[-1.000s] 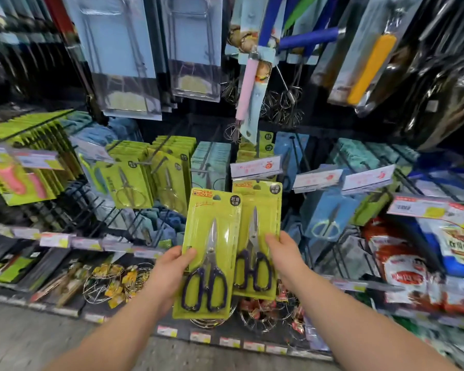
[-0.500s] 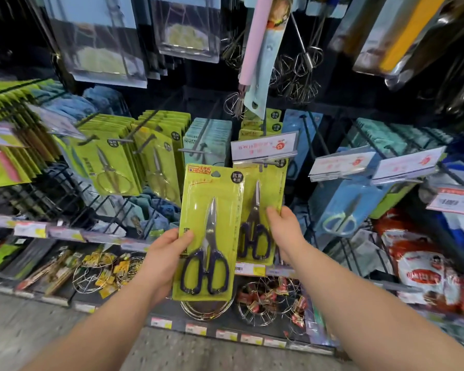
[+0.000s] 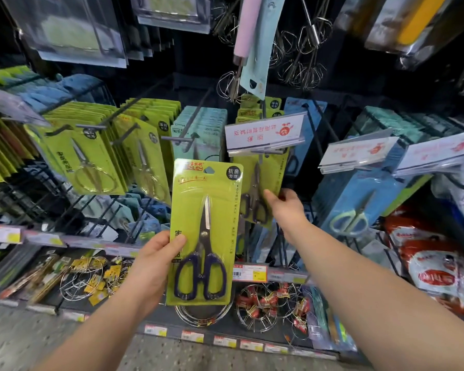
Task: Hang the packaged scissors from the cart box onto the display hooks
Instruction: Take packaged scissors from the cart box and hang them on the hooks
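My left hand point(image 3: 156, 259) grips a yellow-green card point(image 3: 204, 226) with dark-blue-handled scissors by its left edge, upright, in front of the shelf. My right hand point(image 3: 285, 207) holds a second yellow-green scissors package point(image 3: 260, 183) at its lower right edge. That package's top sits under a white label holder point(image 3: 264, 133) at the front of a display hook; the hook itself is hidden behind the label. The cart box is out of view.
More hooks carry yellow-green scissors packs point(image 3: 89, 159) on the left, teal packs point(image 3: 201, 129) in the middle and blue packs point(image 3: 359, 199) on the right. Whisks point(image 3: 300, 57) hang above. Wire rings point(image 3: 260, 306) lie on the low shelf. Red bags point(image 3: 434, 263) sit at right.
My right hand has pushed its package up and back to the label holder at the hook. My left hand has lifted its package a little. The view has moved closer to the shelf.
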